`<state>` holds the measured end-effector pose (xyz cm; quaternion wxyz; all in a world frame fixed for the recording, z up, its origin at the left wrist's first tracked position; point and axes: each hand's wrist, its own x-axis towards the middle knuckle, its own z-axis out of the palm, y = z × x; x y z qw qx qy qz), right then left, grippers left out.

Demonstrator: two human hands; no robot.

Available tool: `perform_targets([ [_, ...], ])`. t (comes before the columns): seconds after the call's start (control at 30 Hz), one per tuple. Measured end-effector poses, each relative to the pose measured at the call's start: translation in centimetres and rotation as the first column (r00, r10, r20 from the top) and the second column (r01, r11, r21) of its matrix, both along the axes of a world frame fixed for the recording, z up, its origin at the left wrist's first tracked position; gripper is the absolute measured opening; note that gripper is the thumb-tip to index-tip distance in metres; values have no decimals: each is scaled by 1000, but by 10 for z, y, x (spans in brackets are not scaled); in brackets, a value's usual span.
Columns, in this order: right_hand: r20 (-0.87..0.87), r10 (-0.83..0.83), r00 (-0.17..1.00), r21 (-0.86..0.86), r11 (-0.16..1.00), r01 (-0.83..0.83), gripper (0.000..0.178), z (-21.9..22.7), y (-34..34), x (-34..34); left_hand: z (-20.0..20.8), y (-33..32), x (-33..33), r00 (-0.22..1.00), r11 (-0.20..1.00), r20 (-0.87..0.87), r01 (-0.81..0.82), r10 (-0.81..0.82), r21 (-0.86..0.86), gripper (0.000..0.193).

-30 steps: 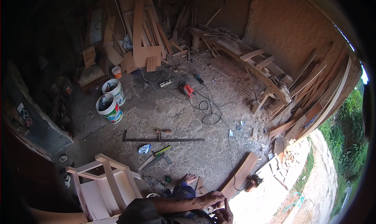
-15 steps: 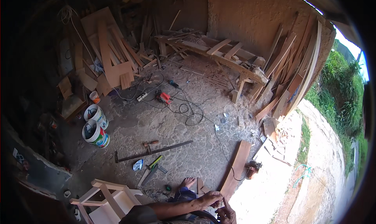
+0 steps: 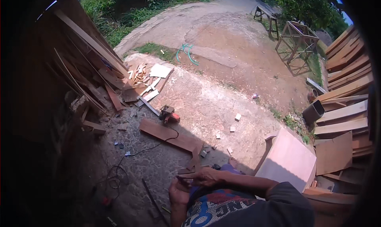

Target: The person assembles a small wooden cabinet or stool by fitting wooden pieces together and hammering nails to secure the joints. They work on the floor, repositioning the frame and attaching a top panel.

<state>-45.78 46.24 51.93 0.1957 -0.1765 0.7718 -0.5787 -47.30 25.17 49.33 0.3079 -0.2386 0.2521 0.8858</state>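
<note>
The short brown board (image 3: 195,160) lies on the concrete floor (image 3: 194,124), just past our fingertips in the view, its length running away from us. Our right hand (image 3: 207,177) is the nearer; our left hand (image 3: 178,190) sits a little farther back. The two hands meet in front of our shirt, fingers bent and drawn close, the right reaching across to the left; we cannot tell whether anything small is pinched between them. Beyond the board's far end we have the long plank (image 3: 168,136), its near end toward our hands and its long axis slanting off to the left. A cord (image 3: 176,136) crosses it to the red power tool (image 3: 171,116), which rests past the plank's far edge, toward the floor's open outer edge. The dark bar (image 3: 154,201) lies left of our left hand.
</note>
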Motion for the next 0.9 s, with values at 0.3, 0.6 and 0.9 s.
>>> perform_targets([
  [0.3, -130, -342, 931, -28, 940, 341, 60, -44, 107, 61, -10, 117, -19, 907, 897, -78, 391, -413, -207, 8],
  [0.6, -371, -397, 840, 250, 828, 502, 61, -31, 256, 117, 11, 276, -21, 701, 693, -91, 662, -707, -288, 5],
  [0.9, -297, -594, 747, 351, 660, 665, 57, -38, 355, 96, -18, 416, -84, 581, 571, -81, 748, -810, -338, 9],
])
